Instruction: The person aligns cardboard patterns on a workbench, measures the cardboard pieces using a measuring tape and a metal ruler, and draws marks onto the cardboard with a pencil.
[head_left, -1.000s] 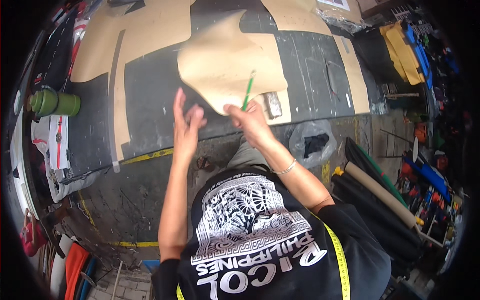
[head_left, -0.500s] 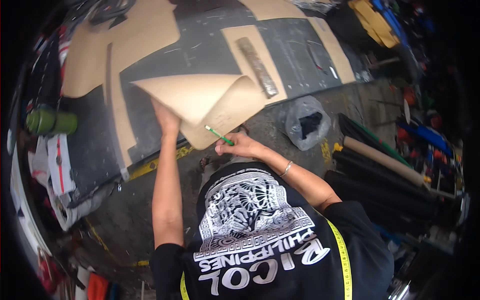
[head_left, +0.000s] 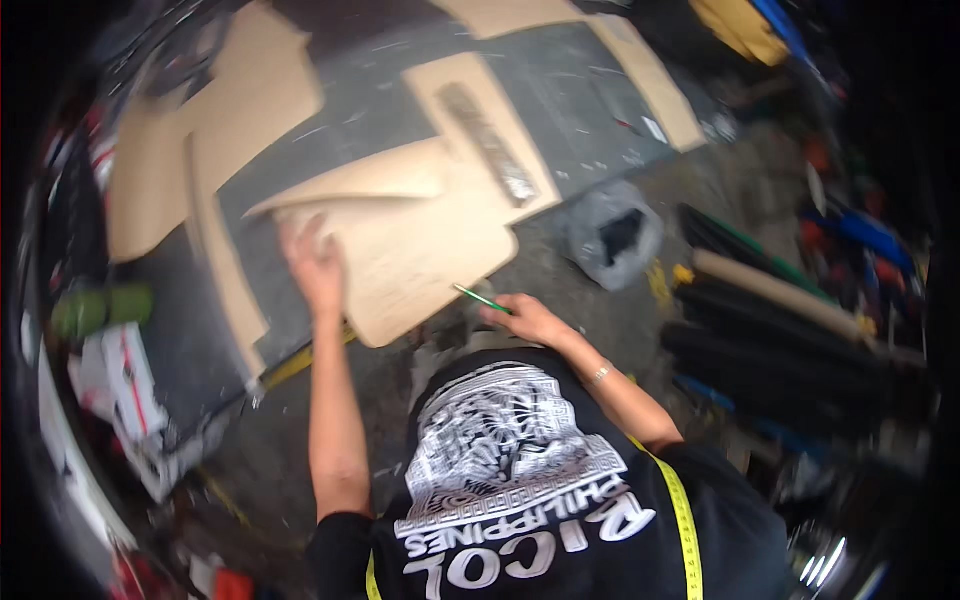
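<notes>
Dark worktable [head_left: 370, 105]; brown pattern-paper sheet [head_left: 430, 250] ahead of me, far side curled, near corner overhanging, long axis unclear. My left hand [head_left: 315, 267] is nearer, fingers spread at its left edge, contact blurred; right hand [head_left: 535, 322] pinches green pencil [head_left: 484, 298] by its near edge.

The left hand [head_left: 315, 265] is over the near part of the table [head_left: 560, 110], its blurred fingers parted, slightly bent and pointing toward the table's far side. The left forearm runs almost straight back from the table's near edge. The right hand [head_left: 528, 318] is off the table, just short of its near edge, fingers curled in a pinch; the right forearm slants toward the table, elbow bent outward.
</notes>
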